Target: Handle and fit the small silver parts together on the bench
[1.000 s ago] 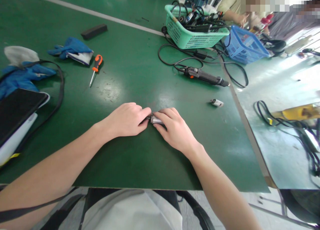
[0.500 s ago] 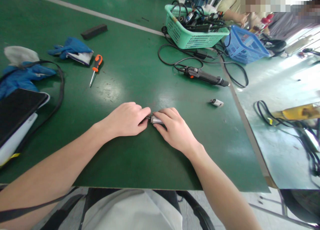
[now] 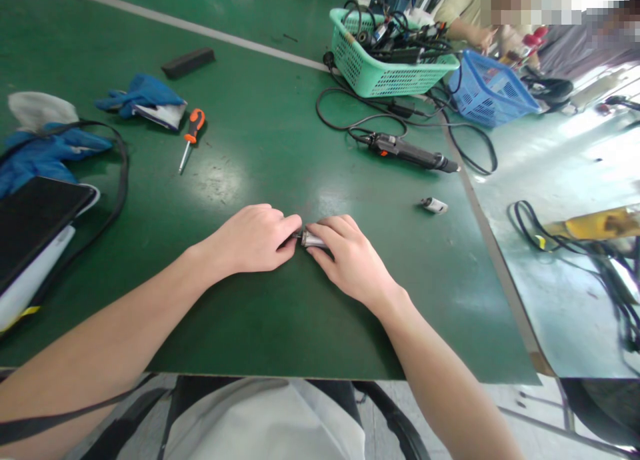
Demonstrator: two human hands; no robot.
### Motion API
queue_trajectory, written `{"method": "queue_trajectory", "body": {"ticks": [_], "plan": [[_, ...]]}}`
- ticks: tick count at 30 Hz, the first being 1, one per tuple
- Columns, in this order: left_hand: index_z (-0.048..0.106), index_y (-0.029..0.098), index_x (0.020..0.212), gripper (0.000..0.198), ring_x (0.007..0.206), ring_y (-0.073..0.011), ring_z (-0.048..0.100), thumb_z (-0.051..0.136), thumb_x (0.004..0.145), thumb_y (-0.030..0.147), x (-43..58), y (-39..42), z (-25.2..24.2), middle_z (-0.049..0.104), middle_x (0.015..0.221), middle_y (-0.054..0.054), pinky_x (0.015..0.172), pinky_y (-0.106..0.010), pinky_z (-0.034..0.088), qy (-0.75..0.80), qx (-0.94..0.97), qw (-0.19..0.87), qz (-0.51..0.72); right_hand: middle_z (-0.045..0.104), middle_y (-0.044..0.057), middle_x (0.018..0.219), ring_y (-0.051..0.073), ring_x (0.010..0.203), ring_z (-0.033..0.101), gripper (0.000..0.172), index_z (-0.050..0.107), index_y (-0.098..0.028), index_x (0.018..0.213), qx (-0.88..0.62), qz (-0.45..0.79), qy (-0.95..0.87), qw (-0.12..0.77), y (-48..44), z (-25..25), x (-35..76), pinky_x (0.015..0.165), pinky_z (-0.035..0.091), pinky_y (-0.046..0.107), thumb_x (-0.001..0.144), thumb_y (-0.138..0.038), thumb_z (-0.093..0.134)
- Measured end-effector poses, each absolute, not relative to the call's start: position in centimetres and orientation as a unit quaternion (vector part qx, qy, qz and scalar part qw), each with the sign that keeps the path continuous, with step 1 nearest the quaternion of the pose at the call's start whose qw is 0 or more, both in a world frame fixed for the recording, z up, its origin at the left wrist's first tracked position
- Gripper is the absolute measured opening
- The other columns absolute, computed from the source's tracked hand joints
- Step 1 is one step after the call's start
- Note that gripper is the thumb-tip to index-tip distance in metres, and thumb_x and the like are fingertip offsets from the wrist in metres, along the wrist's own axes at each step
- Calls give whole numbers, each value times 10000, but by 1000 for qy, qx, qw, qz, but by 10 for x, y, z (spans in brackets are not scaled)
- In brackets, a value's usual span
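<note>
Near the front of the green table, my right hand (image 3: 350,253) is closed around a small silver metal cylinder (image 3: 314,239), which looks like a small motor. Most of its right end is hidden under my fingers. My left hand (image 3: 263,240) is curled beside its left end, thumb and forefinger pinched at a thin dark shaft-like tip. Whatever else lies inside that fist is hidden. A similar small silver part (image 3: 434,205) with a dark end lies apart on the table to the right.
Behind my hands rest an orange-handled screwdriver (image 3: 193,137), a black electric screwdriver (image 3: 407,153) and a dark block (image 3: 188,63). Blue gloves (image 3: 143,101) and a phone (image 3: 43,220) are at left. A green basket (image 3: 400,80) of tools and a blue basket (image 3: 493,93) stand near a co-worker.
</note>
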State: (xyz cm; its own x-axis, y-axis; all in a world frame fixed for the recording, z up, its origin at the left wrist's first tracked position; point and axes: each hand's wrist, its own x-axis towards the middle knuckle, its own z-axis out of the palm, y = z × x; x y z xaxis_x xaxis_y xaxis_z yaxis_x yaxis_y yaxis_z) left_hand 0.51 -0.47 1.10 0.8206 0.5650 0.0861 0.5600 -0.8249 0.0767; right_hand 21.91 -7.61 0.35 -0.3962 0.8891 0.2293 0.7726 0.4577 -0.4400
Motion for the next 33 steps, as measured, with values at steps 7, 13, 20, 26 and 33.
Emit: {"method": "queue_trajectory", "body": {"ticks": [7,13,20,26,33], "plan": [[629,187,902,175,695,-228,647,484,942,277,5,-4,10,673,735,-61,684,-349,466,297,953,32,59,659,115,1191,274,1096,555,308,631,-208,1295,-503,130,-826,221,-76,4,219,1003,525,456,1005,-236,535],[634,189,910,193,704,-226,648,479,954,296,5,-5,10,678,750,-64,691,-345,468,296,953,31,54,661,125,1192,274,1083,551,313,630,-176,1297,-501,126,-828,217,-76,3,219,1008,520,451,1006,-244,537],[616,190,908,189,704,-233,651,468,960,294,5,-4,9,673,744,-60,681,-353,459,290,955,29,55,654,113,1189,275,1095,556,314,624,-217,1305,-502,133,-826,220,-77,4,219,1008,522,460,1009,-247,524],[619,188,905,203,696,-223,646,463,974,298,5,-4,9,668,739,-57,686,-348,457,287,956,28,57,649,117,1192,277,1090,548,310,615,-203,1306,-500,128,-830,214,-76,4,219,1007,517,457,1015,-250,516],[643,185,905,315,712,-229,649,493,1007,442,2,1,4,678,751,-60,667,-334,437,293,954,25,54,595,129,1152,265,1032,526,373,580,-243,1347,-501,100,-850,131,-82,19,217,941,535,449,1031,-158,402]]}}
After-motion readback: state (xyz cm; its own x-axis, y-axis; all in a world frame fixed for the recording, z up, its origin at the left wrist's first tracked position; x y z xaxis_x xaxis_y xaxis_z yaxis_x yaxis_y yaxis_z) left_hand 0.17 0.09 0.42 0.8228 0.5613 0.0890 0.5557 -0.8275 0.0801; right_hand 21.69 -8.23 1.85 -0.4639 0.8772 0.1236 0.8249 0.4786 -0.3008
